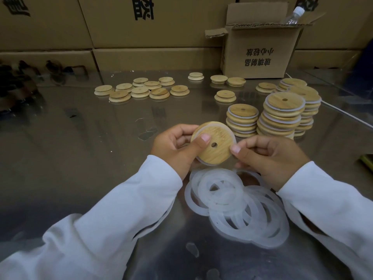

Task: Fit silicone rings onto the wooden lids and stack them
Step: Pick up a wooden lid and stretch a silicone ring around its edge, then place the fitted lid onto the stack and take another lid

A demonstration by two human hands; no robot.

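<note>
I hold a round wooden lid (219, 145) with a centre hole above the table, a white silicone ring showing around its rim. My left hand (175, 147) grips its left side, thumb pressed on the top face. My right hand (270, 156) pinches its right edge. Below my hands lies a heap of loose translucent silicone rings (240, 207). Stacks of ringed lids (281, 116) stand to the right. Bare wooden lids (139, 90) are scattered further back on the left.
The shiny metal table (80, 158) reflects the surroundings. An open cardboard box (260, 51) with a plastic bottle (293, 16) sits at the back right. Large cartons (141, 27) wall the back. A white cable (343, 113) runs along the right.
</note>
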